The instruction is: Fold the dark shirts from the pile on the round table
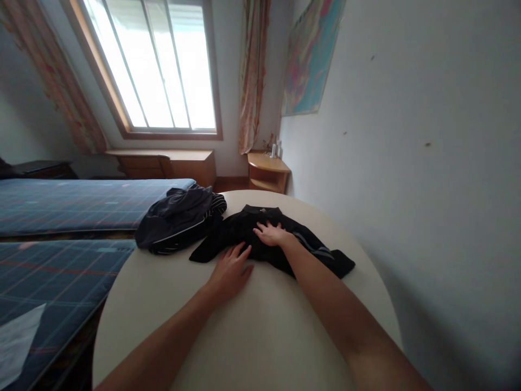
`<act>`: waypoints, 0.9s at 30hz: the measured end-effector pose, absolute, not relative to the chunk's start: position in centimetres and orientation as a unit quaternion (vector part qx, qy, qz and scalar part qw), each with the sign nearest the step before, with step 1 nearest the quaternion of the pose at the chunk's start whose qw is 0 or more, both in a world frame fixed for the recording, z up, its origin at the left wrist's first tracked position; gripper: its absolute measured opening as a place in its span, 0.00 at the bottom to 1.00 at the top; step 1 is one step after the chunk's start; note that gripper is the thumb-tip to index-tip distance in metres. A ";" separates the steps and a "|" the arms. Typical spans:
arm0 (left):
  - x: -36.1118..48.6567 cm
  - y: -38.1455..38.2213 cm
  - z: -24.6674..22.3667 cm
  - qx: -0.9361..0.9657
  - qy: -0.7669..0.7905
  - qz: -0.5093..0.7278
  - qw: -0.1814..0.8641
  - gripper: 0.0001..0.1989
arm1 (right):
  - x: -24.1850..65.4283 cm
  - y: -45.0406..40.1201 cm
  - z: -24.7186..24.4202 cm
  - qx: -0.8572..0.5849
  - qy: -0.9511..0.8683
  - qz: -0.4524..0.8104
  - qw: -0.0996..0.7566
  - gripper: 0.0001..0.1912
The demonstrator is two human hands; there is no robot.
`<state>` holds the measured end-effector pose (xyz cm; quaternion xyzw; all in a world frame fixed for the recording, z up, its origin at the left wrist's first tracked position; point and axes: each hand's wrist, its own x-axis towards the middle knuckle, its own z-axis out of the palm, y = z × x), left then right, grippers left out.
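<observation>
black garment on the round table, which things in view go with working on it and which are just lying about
In the work:
black garment, right hand on it, left hand at its near edge
round table
dark clothes pile, perhaps

Just about:
white sheet
mattresses
wall poster

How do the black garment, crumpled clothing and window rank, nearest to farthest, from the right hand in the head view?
1. Black garment, beneath the right hand.
2. Crumpled clothing, to the left on the table.
3. Window, farther off beyond the table.
</observation>
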<state>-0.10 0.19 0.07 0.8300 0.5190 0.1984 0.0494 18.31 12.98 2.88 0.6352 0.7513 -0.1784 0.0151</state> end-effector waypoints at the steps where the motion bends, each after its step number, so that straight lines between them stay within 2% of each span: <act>1: 0.0 0.2 0.1 0.830 0.520 0.194 0.049 0.28 | 18.7 13.8 2.9 0.645 0.741 -0.187 0.019 0.38; 8: 0.1 0.6 -0.4 0.837 0.511 0.185 0.054 0.25 | 22.0 17.9 2.9 0.691 0.703 -0.165 -0.005 0.34; 14: 0.0 0.7 -0.5 0.840 0.510 0.175 0.055 0.24 | 23.7 17.9 2.7 0.683 0.722 -0.095 -0.054 0.30; 23: -0.2 1.0 -0.7 0.838 0.505 0.198 0.052 0.22 | 24.5 10.9 4.3 0.651 0.745 0.057 -0.134 0.22; 27: -0.1 1.1 -0.8 0.832 0.510 0.210 0.054 0.22 | 26.7 6.8 5.3 0.718 0.667 0.096 -0.176 0.27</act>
